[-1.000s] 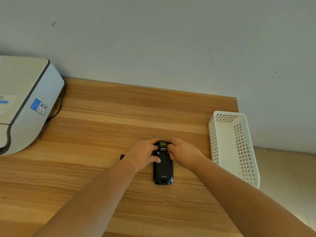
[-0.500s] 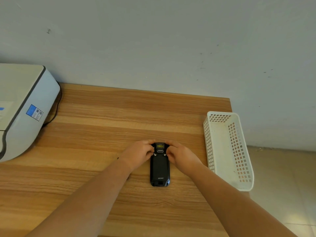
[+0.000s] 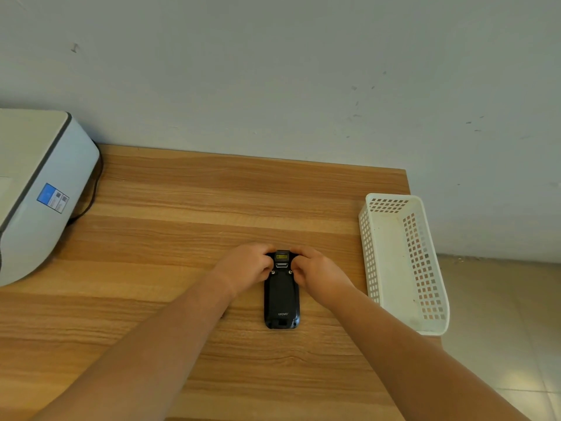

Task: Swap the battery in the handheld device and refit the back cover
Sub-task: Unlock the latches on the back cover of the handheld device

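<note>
Black plastic sits between your fingertips: both hands pinch the far end of the handheld device (image 3: 281,294), one on each side. Your left hand (image 3: 246,267) curls its fingers over the device's far-left corner, with the thumb pressed against the left edge beside a small silver screw. Your right hand (image 3: 315,272) mirrors it on the far-right corner, its thumb beside the matching screw. Both grips are narrow and closed onto the device's edges; how hard they press, you cannot tell from this angle.

Between your thumbs shows the scanner window, a small yellowish rectangle, with a slot just below it. Toward you from the fingers, the back cover (image 3: 281,291) lies face up along the body and looks seated, though the seam is too small to judge. A pale logo sits near the end closest to you.

The device lies flat on the wooden table (image 3: 182,208), lengthwise away from you. To the right of your right hand, well apart, a white perforated basket (image 3: 368,253) stands at the table's edge. Far off to the left of your left hand sits a white printer (image 3: 36,189) with a blue label, a dark cable (image 3: 91,196) trailing behind it.
</note>
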`<state>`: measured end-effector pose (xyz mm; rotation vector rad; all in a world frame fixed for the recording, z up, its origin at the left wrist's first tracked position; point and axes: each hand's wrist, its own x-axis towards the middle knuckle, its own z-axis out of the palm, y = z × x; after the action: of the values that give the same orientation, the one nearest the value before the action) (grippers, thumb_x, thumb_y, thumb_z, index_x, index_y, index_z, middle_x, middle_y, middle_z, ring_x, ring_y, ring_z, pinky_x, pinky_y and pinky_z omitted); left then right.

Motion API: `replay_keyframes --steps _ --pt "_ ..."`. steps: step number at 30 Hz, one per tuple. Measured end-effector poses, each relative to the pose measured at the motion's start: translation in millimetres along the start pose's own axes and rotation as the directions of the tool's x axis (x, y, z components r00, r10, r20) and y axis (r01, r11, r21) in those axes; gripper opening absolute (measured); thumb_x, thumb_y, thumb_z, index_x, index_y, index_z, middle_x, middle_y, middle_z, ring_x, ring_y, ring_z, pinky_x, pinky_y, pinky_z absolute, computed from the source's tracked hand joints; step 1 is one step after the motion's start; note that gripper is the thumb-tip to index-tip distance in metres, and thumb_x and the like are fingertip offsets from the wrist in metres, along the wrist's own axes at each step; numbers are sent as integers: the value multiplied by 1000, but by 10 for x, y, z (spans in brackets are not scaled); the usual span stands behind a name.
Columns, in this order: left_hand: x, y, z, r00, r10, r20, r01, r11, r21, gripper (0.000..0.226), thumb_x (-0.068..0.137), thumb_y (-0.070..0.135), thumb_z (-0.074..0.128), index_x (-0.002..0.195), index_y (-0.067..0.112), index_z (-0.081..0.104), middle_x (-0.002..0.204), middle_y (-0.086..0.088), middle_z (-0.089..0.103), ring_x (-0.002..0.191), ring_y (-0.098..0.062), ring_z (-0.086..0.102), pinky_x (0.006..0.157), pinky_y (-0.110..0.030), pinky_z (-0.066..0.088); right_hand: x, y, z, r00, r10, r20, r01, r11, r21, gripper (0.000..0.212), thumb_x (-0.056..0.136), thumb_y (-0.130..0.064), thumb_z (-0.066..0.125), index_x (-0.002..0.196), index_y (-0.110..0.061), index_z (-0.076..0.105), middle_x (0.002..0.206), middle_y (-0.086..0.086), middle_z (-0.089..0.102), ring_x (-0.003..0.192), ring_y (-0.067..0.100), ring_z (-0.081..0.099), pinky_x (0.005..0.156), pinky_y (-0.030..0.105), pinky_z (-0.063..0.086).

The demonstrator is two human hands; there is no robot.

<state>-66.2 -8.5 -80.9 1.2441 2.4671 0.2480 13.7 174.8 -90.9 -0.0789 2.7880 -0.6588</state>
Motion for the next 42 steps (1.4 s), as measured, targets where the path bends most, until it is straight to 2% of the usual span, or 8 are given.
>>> replay_keyframes --steps 12,19,22,24,28,37,39,42 --pt "45 -5 -50 998 65 21 -66 996 59 22 94 22 58 106 11 72 127 -4 58 111 -20 57 90 -34 50 -9 20 60 999 -15 -34 15 1000 16 19 96 -16 54 106 -6 67 142 4 49 123 20 53 98 24 41" --pt "132 3 -130 996 58 73 -65 994 91 19 94 22 56 101 11 70 112 -2 60 96 -19 61 76 -33 52 -18 6 69 999 -18 -48 19 1000 7 20 97 -17 52 108 -7 66 141 4 50 121 20 53 97 26 44" --pt "73 9 -111 1000 12 23 -12 1000 0 19 94 22 56 101 14 72 118 3 61 100 -15 60 83 -31 51 -10 21 29 999 -21 -31 21 1000 -4 22 98 -20 51 111 -9 66 144 0 48 121 17 54 100 27 45" --pt "5 16 -79 998 -63 13 64 993 -103 23 95 25 55 110 17 71 131 6 58 110 -13 58 93 -32 49 8 21 -21 999 -44 0 44 999 -25 24 98 -22 51 113 -10 66 142 -1 48 117 18 56 98 28 47" --pt "-105 16 -6 982 -166 94 184 955 -234 47 89 36 66 132 20 57 154 14 33 135 -10 40 110 -29 33 45 11 -79 996 -80 32 82 994 -71 27 98 -21 51 118 -8 64 141 2 47 114 21 57 96 30 48" --pt "-47 42 -19 972 -208 110 229 945 -234 52 85 32 71 133 17 56 154 10 35 138 -11 37 110 -27 29 57 37 -14 989 -145 -1 143 978 -151 27 97 -16 53 116 -2 65 137 10 53 113 28 59 92 35 50" --pt "-45 47 -8 972 -210 110 230 947 -226 52 85 32 71 133 18 56 155 10 35 138 -11 37 112 -29 30 66 39 -3 987 -161 -29 154 974 -167 24 96 -15 54 112 -2 66 130 11 58 105 29 62 85 35 52" --pt "-46 54 -6 970 -217 114 238 943 -231 53 85 32 71 133 19 55 155 12 34 137 -11 38 112 -32 33 117 33 -27 979 -195 -62 178 960 -214 15 91 -16 63 99 -5 69 104 9 65 85 24 66 68 29 52"
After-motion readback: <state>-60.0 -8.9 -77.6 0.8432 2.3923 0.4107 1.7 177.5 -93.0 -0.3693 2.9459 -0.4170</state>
